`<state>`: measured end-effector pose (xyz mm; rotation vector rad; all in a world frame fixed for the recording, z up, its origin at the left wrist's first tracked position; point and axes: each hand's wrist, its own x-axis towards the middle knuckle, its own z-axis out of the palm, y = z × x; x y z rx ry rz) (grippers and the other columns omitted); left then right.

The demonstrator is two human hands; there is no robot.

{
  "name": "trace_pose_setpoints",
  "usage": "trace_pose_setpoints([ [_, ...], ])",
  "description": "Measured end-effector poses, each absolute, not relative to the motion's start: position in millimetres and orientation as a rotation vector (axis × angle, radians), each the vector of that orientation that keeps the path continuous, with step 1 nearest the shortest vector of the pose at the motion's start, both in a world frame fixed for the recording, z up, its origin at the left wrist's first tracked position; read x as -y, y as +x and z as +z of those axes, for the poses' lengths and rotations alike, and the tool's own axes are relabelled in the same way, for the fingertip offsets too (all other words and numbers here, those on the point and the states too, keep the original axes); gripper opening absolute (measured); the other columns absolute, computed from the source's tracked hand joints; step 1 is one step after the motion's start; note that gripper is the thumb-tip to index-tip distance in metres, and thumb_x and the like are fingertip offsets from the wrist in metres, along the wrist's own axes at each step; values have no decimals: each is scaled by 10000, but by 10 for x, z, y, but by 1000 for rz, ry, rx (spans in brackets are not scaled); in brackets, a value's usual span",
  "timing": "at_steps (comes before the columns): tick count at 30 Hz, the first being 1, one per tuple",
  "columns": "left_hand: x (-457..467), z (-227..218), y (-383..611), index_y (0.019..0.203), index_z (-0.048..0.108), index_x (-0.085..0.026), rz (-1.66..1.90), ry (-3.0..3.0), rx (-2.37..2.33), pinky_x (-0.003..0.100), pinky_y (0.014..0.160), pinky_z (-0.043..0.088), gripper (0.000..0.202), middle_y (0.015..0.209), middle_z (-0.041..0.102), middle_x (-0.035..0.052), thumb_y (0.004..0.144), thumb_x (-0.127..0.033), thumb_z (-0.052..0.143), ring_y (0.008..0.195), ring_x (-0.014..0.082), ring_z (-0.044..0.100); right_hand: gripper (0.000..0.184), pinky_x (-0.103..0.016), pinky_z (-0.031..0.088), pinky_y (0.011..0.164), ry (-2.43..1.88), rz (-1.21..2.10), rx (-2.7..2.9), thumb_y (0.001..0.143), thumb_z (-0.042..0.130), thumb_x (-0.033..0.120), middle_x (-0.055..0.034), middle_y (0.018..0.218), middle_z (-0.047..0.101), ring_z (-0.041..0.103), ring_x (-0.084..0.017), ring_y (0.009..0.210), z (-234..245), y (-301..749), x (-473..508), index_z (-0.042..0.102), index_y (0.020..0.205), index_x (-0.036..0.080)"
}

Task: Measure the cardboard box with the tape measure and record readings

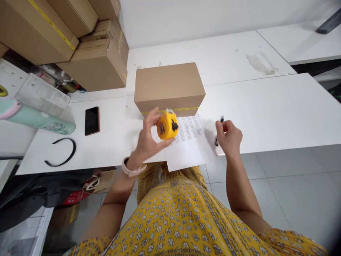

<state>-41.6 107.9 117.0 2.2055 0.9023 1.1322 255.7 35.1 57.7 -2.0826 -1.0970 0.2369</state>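
My left hand (146,137), with a pale watch band at the wrist, grips a yellow tape measure (167,126) with a black button, held up in front of the carton. Over the table to the right, my right hand (230,137) is closed in a pinch. A small dark tip (222,118) shows just beyond its fingers; what they hold, if anything, I cannot make out. Partly hidden beneath this hand is a pale object (219,150) at the table edge. A closed cardboard box (170,83) sits between the hands, with printed sheets of paper (183,154) in front of it.
Stacked cardboard boxes (98,64) fill the back left of the white table (266,117). A phone (92,121), a black headband (71,153) and a mint bottle (39,117) lie on the left. Some papers (44,90) are behind the bottle.
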Motion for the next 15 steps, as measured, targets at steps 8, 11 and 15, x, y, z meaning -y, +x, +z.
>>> trace_pose_setpoints([
  [8, -2317, 1486, -261, 1444, 399, -244, 1026, 2537, -1179, 578, 1019, 535, 724, 1368, 596, 108, 871, -524, 740, 1272, 334, 611, 345, -393, 458, 709, -2405, 195, 1408, 939, 528, 395, -157, 957, 737, 629, -277, 776, 197, 2943, -540, 622, 1185, 171],
  [11, -2522, 1498, -228, 1438, 414, -202, 947, 2561, -1217, 651, 1080, 438, 528, 1353, 583, 99, 999, -471, 534, 1335, 333, 562, 314, -401, 483, 723, -2208, 270, 1395, 932, 493, 329, -136, 890, 731, 636, -259, 753, 207, 3001, -477, 689, 1114, 165],
  [15, -2154, 1396, -115, 1435, 444, -296, 1159, 2626, -1176, 594, 1254, 324, 560, 1500, 536, 78, 926, -338, 672, 1468, 331, 438, 303, -430, 555, 741, -1664, 673, 1037, 886, 531, 332, -62, 780, 713, 673, -234, 726, 381, 3056, -268, 735, 1065, 198],
])
